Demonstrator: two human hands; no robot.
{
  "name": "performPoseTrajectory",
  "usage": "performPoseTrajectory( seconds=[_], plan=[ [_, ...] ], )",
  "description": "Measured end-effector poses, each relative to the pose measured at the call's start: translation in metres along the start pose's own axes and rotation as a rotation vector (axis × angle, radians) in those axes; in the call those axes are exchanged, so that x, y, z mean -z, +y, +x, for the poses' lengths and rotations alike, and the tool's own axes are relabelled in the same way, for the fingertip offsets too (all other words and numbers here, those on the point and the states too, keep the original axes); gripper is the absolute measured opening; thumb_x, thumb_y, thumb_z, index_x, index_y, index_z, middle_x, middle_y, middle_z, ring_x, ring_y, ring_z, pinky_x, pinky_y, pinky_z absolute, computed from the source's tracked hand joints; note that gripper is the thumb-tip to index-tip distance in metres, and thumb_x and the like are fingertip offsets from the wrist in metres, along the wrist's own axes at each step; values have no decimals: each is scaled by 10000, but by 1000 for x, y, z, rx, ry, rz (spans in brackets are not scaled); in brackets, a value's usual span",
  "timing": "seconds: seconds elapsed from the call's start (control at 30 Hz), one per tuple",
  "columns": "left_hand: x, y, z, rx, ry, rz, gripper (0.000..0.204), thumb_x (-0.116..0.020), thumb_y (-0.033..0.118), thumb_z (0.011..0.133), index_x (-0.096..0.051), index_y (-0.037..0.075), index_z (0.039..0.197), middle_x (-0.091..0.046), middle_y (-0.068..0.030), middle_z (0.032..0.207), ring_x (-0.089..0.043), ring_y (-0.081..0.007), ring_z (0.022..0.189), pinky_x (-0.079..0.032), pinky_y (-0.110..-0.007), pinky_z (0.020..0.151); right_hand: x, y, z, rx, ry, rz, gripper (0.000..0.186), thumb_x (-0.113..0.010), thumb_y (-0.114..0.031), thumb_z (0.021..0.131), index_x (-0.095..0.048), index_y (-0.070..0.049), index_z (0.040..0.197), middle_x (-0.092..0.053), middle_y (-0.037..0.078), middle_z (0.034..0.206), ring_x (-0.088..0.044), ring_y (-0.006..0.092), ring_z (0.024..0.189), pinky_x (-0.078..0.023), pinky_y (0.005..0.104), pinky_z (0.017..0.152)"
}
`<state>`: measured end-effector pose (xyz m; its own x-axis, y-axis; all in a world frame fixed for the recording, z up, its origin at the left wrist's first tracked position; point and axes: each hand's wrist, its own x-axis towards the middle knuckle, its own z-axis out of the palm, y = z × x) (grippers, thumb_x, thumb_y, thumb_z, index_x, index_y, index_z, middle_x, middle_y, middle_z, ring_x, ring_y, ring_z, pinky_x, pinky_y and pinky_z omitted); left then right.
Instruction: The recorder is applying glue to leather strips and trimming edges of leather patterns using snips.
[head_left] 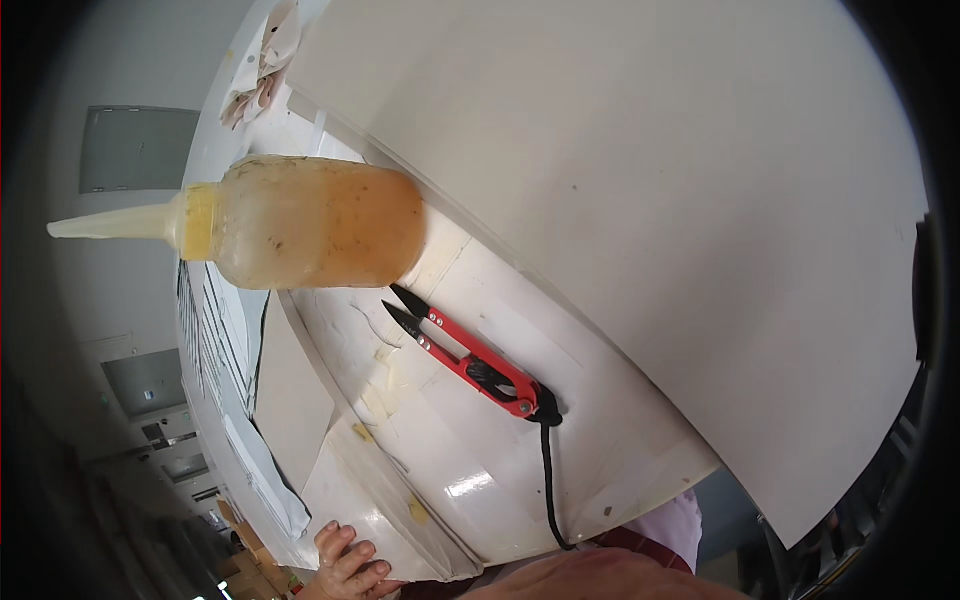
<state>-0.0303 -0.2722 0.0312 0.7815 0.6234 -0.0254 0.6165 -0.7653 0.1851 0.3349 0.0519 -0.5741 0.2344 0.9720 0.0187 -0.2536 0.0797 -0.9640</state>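
Observation:
At the lower left, my left hand rests against the edge of the white table, its fingers apart and nothing held in them. A close, blurred stretch of skin fills the bottom middle; it seems to belong to my right arm or hand, and no fingers show there. Between them and the bottle lie red thread snips with black blades spread apart. A black cord runs from the snips toward the table's near edge. The translucent squeeze bottle, with yellow collar and long nozzle, holds amber liquid.
A large pale sheet or board covers the right side and overhangs the table. Papers and a beige card lie along the left edge. Crumpled scraps sit at the far end. Cardboard boxes stand beyond.

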Motion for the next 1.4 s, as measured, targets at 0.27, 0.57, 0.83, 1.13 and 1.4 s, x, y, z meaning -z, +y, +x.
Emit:
performPoseTrajectory(
  seconds=[0.27, 0.57, 0.83, 1.13, 1.4],
  plan=[
    [-3, 1, -13, -52, 45, -13, 351, -568, 357, 971, -606, 270, 1309, -530, -67, 1385, -477, -395, 1315, -361, -638, 1053, -46, -5, -1, -53, 223, 259, 356, -753, -302, 841, -730, 31, 965, -725, 237, 997, -716, 348, 922, -565, 402, 846],
    [0, 30, 54, 62, -1, -43, 575, -637, 491, 925, -505, 248, 1429, -466, -118, 1472, -435, -438, 1345, -331, -649, 1070, -52, -21, -65, -139, 553, 464, 374, -756, -307, 842, -726, 44, 967, -724, 242, 998, -715, 350, 916, -563, 402, 845],
    [4, 18, 78, -16, -78, 32, 718, -702, 513, 877, -465, 148, 1448, -428, -188, 1494, -402, -458, 1360, -320, -606, 1096, -43, -26, -248, -265, 1011, 591, 389, -760, -310, 843, -722, 56, 968, -723, 247, 1000, -715, 353, 910, -561, 402, 843],
    [-3, 29, 110, -33, -19, 39, 677, -703, 369, 898, -465, 40, 1439, -409, -243, 1511, -379, -480, 1381, -305, -561, 1117, -33, -59, -238, -899, 1386, 354, 413, -728, -276, 874, -692, 129, 946, -710, 288, 974, -693, 364, 916, -510, 430, 844],
    [-7, 29, 114, -28, 57, -37, 630, -711, 307, 872, -535, 39, 1415, -447, -179, 1519, -378, -388, 1430, -291, -493, 1152, -59, -119, -258, -916, 1061, -20, 395, -742, -304, 840, -718, 89, 818, -709, 268, 892, -701, 360, 885, -512, 435, 841]
  ],
)
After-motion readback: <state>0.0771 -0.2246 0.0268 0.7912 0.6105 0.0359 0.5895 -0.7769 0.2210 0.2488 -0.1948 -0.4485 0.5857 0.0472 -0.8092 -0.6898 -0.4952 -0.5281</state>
